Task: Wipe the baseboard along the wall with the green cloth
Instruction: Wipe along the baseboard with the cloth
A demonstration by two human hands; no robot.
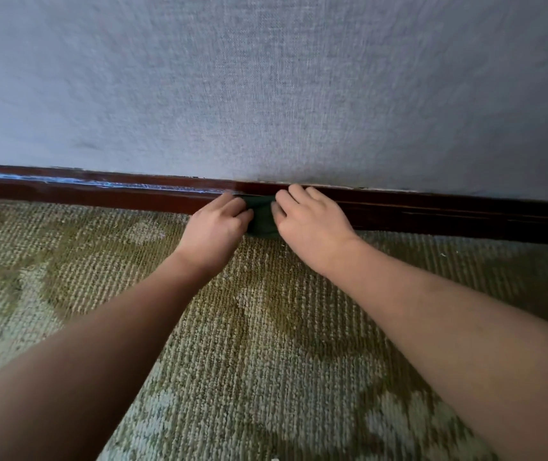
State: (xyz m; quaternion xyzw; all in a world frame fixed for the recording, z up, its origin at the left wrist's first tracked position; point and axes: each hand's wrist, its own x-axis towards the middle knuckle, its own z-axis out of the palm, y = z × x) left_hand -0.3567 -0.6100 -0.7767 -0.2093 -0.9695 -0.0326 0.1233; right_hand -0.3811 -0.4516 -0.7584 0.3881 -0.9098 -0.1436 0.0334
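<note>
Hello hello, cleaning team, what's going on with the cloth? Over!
Left hand and right hand both gripping the green cloth. Cloth pressed against the baseboard, low by the carpet. Nothing in the way.

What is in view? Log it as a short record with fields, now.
surface: dark red-brown wooden baseboard under a grey textured wall
tool: dark green cloth, pressed against the baseboard
left hand: gripping the cloth's left side
right hand: gripping its right side
floor: green patterned carpet
pale streaks: on the baseboard left of the hands
</note>
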